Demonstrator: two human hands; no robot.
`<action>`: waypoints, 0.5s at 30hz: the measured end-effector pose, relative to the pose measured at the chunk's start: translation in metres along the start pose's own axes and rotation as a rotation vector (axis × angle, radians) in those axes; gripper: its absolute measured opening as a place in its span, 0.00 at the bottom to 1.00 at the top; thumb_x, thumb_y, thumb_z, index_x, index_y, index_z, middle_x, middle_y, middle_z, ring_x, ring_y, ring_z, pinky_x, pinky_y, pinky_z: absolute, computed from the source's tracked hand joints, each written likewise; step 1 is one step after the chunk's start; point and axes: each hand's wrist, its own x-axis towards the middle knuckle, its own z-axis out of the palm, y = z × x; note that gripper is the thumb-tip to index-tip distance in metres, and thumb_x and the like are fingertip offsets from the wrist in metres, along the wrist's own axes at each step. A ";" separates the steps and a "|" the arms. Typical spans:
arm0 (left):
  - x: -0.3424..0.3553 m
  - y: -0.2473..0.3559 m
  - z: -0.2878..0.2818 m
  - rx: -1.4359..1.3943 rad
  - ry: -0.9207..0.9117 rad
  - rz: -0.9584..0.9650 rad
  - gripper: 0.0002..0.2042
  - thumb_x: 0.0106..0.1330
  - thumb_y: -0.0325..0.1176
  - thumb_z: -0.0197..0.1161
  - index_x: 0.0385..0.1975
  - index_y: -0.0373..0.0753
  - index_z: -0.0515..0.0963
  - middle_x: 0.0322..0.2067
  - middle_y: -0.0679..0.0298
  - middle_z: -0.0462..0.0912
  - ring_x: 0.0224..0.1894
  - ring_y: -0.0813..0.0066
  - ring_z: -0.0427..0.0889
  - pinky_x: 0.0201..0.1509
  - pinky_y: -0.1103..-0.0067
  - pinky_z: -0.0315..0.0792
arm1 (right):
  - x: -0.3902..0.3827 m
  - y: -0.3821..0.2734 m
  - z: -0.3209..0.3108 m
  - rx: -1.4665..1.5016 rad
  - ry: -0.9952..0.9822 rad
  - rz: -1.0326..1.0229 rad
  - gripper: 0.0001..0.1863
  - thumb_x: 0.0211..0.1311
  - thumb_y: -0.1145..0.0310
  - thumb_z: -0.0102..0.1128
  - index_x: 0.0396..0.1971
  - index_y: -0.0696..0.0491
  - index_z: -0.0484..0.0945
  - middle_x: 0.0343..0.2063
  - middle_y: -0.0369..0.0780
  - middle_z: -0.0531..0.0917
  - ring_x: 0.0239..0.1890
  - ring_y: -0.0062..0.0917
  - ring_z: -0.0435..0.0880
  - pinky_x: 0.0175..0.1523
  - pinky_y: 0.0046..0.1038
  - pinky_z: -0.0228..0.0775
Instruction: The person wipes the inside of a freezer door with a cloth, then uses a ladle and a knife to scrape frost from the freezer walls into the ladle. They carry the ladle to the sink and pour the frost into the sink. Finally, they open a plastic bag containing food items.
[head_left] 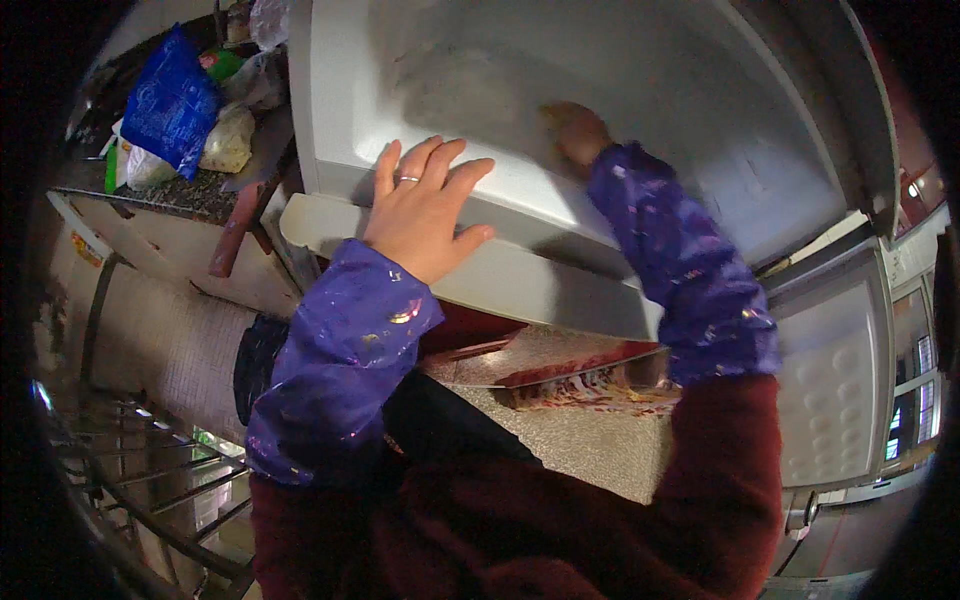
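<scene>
My left hand (428,205) rests with its fingers spread on the pale front rim of an open refrigerator compartment (470,85). A ring is on one of its fingers, and it holds nothing. Deeper in, my right hand (582,135) is bunched against the grey-white inner surface, blurred by motion. Something yellowish shows at its fingertips, too smeared to name. Purple patterned sleeve covers (340,360) are on both forearms, over dark red sleeves. Below the compartment's edge runs a cream ledge (560,290).
At the right hangs an open refrigerator door (825,375) with rounded bumps inside. On the left, a dark speckled counter (195,200) carries a blue plastic bag (172,105) and several other bags. A metal rack (150,490) stands at lower left. Speckled floor (610,450) shows beneath me.
</scene>
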 end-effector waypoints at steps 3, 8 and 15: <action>0.002 0.003 0.002 0.000 -0.003 0.007 0.29 0.48 0.43 0.63 0.53 0.50 0.64 0.54 0.62 0.61 0.61 0.63 0.54 0.64 0.59 0.39 | 0.040 -0.037 -0.031 -0.484 -0.204 -0.418 0.22 0.45 0.71 0.54 0.46 0.51 0.73 0.43 0.42 0.76 0.44 0.35 0.76 0.51 0.30 0.67; 0.005 0.007 0.004 -0.006 0.044 0.020 0.28 0.47 0.42 0.64 0.52 0.49 0.66 0.53 0.62 0.63 0.60 0.65 0.55 0.64 0.59 0.40 | 0.063 -0.034 -0.046 0.118 0.358 -0.077 0.20 0.48 0.65 0.55 0.44 0.53 0.73 0.40 0.43 0.77 0.42 0.34 0.76 0.49 0.37 0.67; 0.001 -0.004 0.002 0.025 -0.014 -0.012 0.30 0.48 0.41 0.64 0.54 0.48 0.63 0.54 0.62 0.61 0.61 0.64 0.54 0.64 0.59 0.39 | 0.001 0.017 -0.067 0.654 0.427 0.073 0.16 0.53 0.66 0.51 0.41 0.58 0.74 0.38 0.47 0.78 0.41 0.36 0.77 0.47 0.30 0.69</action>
